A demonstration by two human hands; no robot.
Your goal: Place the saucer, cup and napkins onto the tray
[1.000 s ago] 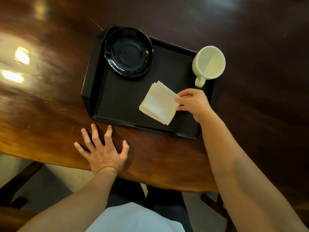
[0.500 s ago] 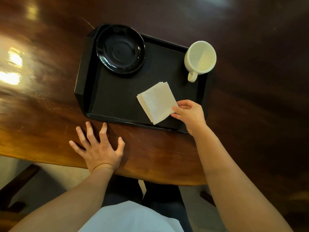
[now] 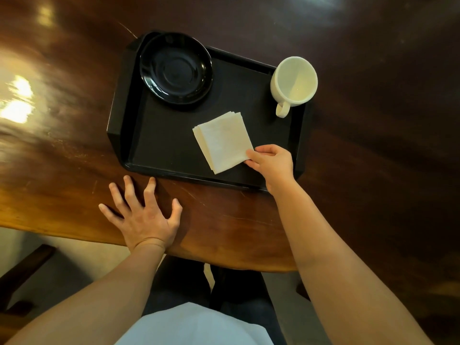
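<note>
A black tray (image 3: 139,148) lies on the dark wooden table. A glossy black saucer (image 3: 175,68) sits in the tray's far left corner. A cream cup (image 3: 293,80) stands upright in the far right corner, handle toward me. A small stack of white napkins (image 3: 222,141) lies on the tray's near right part. My right hand (image 3: 271,163) pinches the stack's near right corner between thumb and fingers. My left hand (image 3: 143,215) rests flat on the table just in front of the tray, fingers spread, holding nothing.
The wooden table (image 3: 62,135) has a curved near edge close to my body, with bright light reflections at the left. Below the edge I see my lap, a light floor and a dark chair part (image 3: 22,270) at the lower left.
My right hand has turned the napkin stack and drawn it nearer to the tray's front right part. My left hand has stayed flat on the table.
</note>
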